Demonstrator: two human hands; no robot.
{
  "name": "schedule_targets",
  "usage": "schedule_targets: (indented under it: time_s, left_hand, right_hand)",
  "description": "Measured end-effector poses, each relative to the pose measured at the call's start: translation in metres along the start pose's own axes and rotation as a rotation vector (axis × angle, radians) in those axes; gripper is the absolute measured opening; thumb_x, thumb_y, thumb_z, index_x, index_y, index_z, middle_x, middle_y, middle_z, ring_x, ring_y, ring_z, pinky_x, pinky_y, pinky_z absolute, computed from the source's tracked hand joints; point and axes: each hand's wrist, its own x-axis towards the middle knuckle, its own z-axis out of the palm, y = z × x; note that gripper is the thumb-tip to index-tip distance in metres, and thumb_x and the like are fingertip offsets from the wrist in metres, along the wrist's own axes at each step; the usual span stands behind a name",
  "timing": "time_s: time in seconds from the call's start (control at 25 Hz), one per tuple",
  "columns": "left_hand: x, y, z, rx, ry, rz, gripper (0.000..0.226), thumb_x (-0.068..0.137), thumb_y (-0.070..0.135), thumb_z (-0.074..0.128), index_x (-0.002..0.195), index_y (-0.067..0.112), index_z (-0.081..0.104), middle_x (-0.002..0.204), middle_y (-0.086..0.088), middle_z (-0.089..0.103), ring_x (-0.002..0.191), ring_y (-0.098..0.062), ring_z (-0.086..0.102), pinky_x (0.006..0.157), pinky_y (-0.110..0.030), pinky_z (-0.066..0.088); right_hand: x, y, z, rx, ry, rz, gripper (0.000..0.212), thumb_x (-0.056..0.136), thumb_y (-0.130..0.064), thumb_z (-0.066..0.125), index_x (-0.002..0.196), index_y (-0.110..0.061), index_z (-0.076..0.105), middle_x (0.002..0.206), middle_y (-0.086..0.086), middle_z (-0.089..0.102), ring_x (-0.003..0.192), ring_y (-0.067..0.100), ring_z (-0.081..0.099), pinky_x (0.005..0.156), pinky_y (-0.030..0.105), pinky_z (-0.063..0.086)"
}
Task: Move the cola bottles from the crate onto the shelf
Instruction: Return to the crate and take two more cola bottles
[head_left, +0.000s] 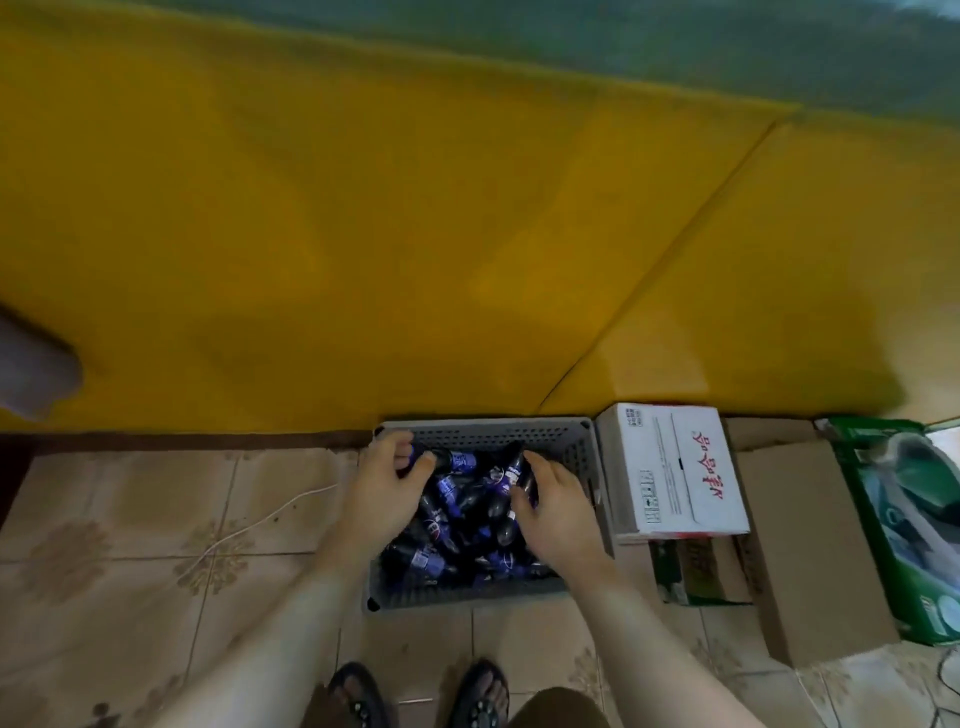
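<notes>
The only writing I can make out is on the white carton (670, 470) just right of the crate (576, 447): large red characters, upside down from where I stand, with small black print and a barcode strip along one edge that are too small to read. The cola bottles (462, 512) carry blue labels with white lettering, but the print is too blurred for me to name a brand.

The bottles are small, dark and nearly black, with blue caps and blue wrap labels, and they lie jumbled on their sides in a heap inside the grey perforated crate, pointing every which way. The crate sits on the tiled floor (130, 545), its far wall against the foot of a broad yellow surface (363, 234).

My left hand (382, 486) is over the crate's far left corner, fingers and thumb curled round the neck end of one bottle (451, 460) that lies along the far wall. My right hand (553, 506) is over the crate's right side, fingers curled down onto another dark bottle (519, 470) that tilts up from the heap.

Right of the crate, past the white carton, stand a brown cardboard box (810, 545) and a green printed package (904, 519). A thin white cord (249, 525) trails over the tiles left of the crate, and my sandalled feet (421, 696) are on the floor just before it.
</notes>
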Motion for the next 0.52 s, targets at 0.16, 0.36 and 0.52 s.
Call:
schedule_targets:
  time_s: [0.16,0.36,0.52]
  left_hand:
    - [0.060,-0.071,0.061,0.068,-0.086,-0.038,0.057,0.099,0.040,0.058,0.149,0.020,0.038,0.145,0.000,0.047,0.131,-0.021,0.049,0.110,-0.041,0.042]
    - [0.139,-0.168,0.142,0.162,-0.198,-0.036,0.066,0.098,0.043,0.060,0.153,0.022,0.030,0.156,-0.003,0.037,0.140,-0.024,0.042,0.113,-0.045,0.039]
    - [0.195,-0.236,0.196,0.261,-0.265,-0.022,0.077,0.094,0.046,0.064,0.156,0.021,0.025,0.160,-0.008,0.032,0.140,-0.029,0.041,0.112,-0.043,0.040]
  right_hand:
    - [0.047,0.061,0.073,-0.115,-0.071,-0.022,0.064,0.101,-0.039,0.053,0.157,-0.017,0.032,0.152,0.009,0.045,0.139,0.030,0.040,0.110,0.042,0.041]
    - [0.110,0.140,0.177,-0.316,-0.142,-0.135,0.077,0.096,-0.050,0.053,0.161,-0.022,0.022,0.164,0.009,0.025,0.152,0.032,0.020,0.120,0.050,0.028]
    - [0.147,0.185,0.240,-0.499,-0.219,-0.242,0.088,0.093,-0.044,0.060,0.162,-0.029,0.008,0.170,0.005,0.000,0.156,0.032,-0.005,0.125,0.052,0.010]
